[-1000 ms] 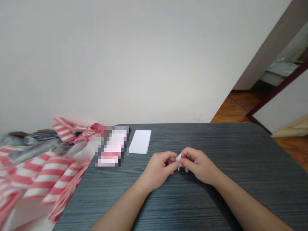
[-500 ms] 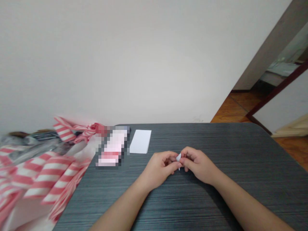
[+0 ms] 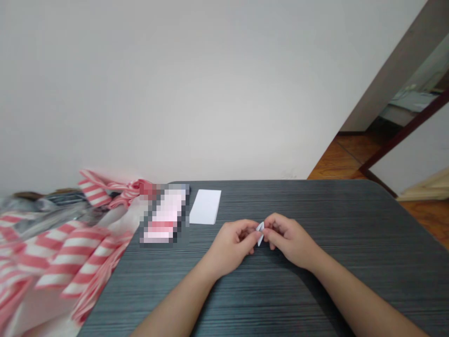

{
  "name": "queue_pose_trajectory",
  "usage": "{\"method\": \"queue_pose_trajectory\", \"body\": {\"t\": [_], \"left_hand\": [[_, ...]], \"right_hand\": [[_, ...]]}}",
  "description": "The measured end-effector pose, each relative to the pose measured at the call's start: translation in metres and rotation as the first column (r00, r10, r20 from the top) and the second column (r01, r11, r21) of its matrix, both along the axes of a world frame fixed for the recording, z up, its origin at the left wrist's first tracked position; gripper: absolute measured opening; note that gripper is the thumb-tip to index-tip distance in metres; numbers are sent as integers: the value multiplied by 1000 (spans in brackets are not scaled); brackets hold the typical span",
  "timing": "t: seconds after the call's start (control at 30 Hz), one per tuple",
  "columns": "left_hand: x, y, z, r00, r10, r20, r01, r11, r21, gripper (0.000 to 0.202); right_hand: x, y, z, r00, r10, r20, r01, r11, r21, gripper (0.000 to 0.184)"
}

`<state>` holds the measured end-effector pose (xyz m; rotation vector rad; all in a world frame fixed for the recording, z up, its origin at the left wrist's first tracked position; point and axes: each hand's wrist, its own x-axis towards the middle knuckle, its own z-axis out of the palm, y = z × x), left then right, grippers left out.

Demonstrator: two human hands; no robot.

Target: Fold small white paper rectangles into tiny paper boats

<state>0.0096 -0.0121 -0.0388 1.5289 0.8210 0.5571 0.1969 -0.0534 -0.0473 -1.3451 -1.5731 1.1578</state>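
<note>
A small folded piece of white paper [image 3: 260, 227] is pinched between my two hands, above the middle of the dark table. My left hand [image 3: 235, 244] grips its left side between thumb and fingers. On the right side, the thumb and forefinger of my right hand [image 3: 289, 239] hold it too. The fingertips of both hands nearly meet and cover part of the paper. Beyond my left hand lies a stack of white paper sheets [image 3: 205, 207], flat on the table and touched by neither hand.
The dark wood-grain table [image 3: 336, 220] reaches back to a pale wall [image 3: 224, 93]. A pixelated phone-like rectangle [image 3: 164, 213] lies left of the sheets. Red-and-white striped cloth [image 3: 70, 252] is heaped past the table's left edge. Wooden floor [image 3: 351, 150] shows at right.
The folded paper has turned a little between my fingers and shows more of its lower part. My left thumb has shifted slightly; both hands stay in about the same place.
</note>
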Motion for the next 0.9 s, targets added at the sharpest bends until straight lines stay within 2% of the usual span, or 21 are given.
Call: {"method": "queue_pose_trajectory", "body": {"t": [0.13, 0.37, 0.57, 0.7, 0.9], "left_hand": [[0, 0, -1, 1000, 19, 17, -19, 1000, -4, 27], [0, 0, 1, 998, 11, 61, -11, 1000, -3, 26], [0, 1, -9, 995, 34, 92, -31, 999, -34, 30], [1, 0, -11, 991, 54, 125, -45, 997, -70, 32], [1, -2, -6, 975, 82, 206, -57, 990, -127, 35]], "right_hand": [[0, -1, -2, 1000, -6, -3, 6, 999, 44, 11], [-1, -2, 8, 988, -17, 152, -13, 981, 195, 16], [2, 0, 9, 978, -25, 207, -45, 944, 326, 21], [4, 0, 8, 980, -25, 197, -45, 937, 347, 22], [4, 0, 7, 989, 2, 145, -56, 927, 371, 20]]}}
